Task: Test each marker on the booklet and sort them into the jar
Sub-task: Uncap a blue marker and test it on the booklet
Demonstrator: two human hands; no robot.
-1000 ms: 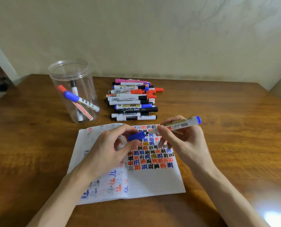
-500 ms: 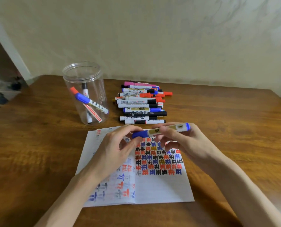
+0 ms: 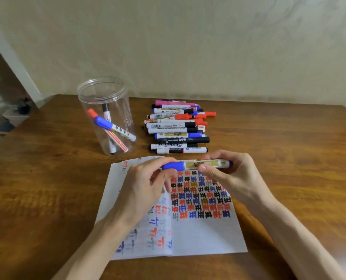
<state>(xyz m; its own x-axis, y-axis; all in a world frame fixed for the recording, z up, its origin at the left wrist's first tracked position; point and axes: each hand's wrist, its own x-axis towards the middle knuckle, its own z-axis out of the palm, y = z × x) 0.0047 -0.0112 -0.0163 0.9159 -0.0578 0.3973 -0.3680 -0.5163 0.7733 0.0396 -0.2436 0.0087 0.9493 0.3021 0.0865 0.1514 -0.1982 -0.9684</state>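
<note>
Above the 12 o'clock edge of the booklet, both hands hold one marker level, with its long axis running from 9 o'clock to 3 o'clock. The left hand pinches the blue cap between thumb and fingertips. The right hand curls thumb and fingers round the white-and-gold barrel. The cap appears seated on the barrel, so the marker is judged ready to be sorted.

The jar stands upright on the table at about 10 o'clock from the booklet. Its mouth is open and three markers lean inside. The pile of markers lies at 12 o'clock, just beyond the hands.

Handling notes, as judgements:
- The marker is likely light and rigid, with a smooth, somewhat slippery plastic barrel.
- Hold it at mid-barrel with the thumb and two fingers.
- Do not carry it by the cap alone, since a cap not fully pressed home may pull off.
- The jar looks thin-walled and light, so a knock on the rim may tip or slide it. Lower the marker end first through the centre of the mouth.
- The booklet is soft paper and shifts easily if brushed.
</note>
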